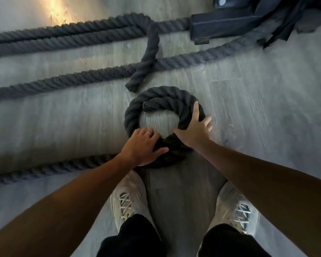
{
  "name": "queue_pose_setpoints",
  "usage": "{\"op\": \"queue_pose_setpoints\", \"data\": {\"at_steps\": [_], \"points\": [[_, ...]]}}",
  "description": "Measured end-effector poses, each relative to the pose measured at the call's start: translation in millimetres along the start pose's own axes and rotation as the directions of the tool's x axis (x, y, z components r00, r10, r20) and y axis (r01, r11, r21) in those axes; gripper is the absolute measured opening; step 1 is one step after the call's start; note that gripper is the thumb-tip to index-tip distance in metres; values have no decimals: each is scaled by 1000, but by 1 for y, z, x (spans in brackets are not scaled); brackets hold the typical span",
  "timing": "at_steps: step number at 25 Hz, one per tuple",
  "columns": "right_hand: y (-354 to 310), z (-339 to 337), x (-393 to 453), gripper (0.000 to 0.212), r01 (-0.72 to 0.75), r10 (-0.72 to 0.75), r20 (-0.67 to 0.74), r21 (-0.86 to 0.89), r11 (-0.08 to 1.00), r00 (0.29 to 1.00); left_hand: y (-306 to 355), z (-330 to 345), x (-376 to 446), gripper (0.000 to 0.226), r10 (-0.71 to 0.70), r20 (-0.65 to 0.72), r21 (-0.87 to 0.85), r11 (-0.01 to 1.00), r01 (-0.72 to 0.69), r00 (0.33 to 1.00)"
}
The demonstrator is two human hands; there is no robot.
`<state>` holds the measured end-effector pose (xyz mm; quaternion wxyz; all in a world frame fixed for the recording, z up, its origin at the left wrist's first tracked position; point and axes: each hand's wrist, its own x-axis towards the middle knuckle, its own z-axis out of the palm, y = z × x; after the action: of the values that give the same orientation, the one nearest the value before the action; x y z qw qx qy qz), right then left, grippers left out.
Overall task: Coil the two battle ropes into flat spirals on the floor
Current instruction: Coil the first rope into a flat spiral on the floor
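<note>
I was starting the first rope coil on the floor.

My right hand [192,129] gripped the right side of the small rope ring [135,110] just past my shoes [127,199], and my left hand [142,145] pressed flat, fingers spread, on its near side. The rope looked thick, heavy and a bit stiff, so I thought low, close holds were best. Other rope lines [63,80] lay far and left; a black frame [228,25] stood far right. Bare floor [267,108] lay right.
</note>
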<state>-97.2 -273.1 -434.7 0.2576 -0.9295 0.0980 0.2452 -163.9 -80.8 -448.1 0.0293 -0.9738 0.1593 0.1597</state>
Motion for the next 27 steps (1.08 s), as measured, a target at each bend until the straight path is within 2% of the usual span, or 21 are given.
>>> {"op": "queue_pose_setpoints", "data": {"at_steps": [3, 5, 7, 9, 10, 13, 15, 17, 20, 22, 25, 27], "points": [[-1, -1, 3, 114, 39, -40, 25, 60, 997, 999, -2, -8, 3, 84, -16, 130, -138, 990, 34, 991], [1, -8, 7, 114, 60, -65, 70, 73, 996, 995, -14, -16, 2, 86, 59, 139, -165, 986, -36, 989], [4, -20, 12, 115, 72, -78, 122, 53, 996, 989, -34, -28, -1, 87, 117, 112, 1, 993, -118, 987], [9, -32, 23, 114, 99, -100, 148, 15, 995, 984, -52, -39, -5, 86, 162, 175, 155, 970, -189, 971], [13, -38, 30, 115, 115, -115, 159, 9, 993, 981, -58, -41, -1, 81, 227, 195, 204, 942, -266, 954], [27, -56, 51, 115, 160, -156, 195, -6, 987, 968, -67, -40, 25, 75, 455, 184, 256, 834, -489, 871], [31, -69, 62, 114, 175, -162, 198, -53, 983, 967, -72, -37, 47, 80, 513, 180, 274, 793, -544, 839], [31, -78, 75, 113, 207, -189, 186, -84, 975, 964, -66, -32, 58, 83, 526, 130, 306, 785, -539, 840], [37, -88, 81, 109, 275, -253, 147, -153, 949, 956, -32, -21, 47, 76, 452, 79, 251, 854, -456, 889], [40, -78, 67, 105, 209, -204, 51, -145, 967, 978, -9, -12, 26, 77, 337, 58, 220, 914, -341, 940], [32, -40, 27, 106, 76, -81, -61, -82, 994, 995, 23, -9, -1, 78, -18, 27, 79, 997, 15, 999], [23, -16, 9, 104, 79, -87, -86, -91, 993, 993, 46, -12, -3, 77, -246, 51, -19, 969, 247, 968]]}}
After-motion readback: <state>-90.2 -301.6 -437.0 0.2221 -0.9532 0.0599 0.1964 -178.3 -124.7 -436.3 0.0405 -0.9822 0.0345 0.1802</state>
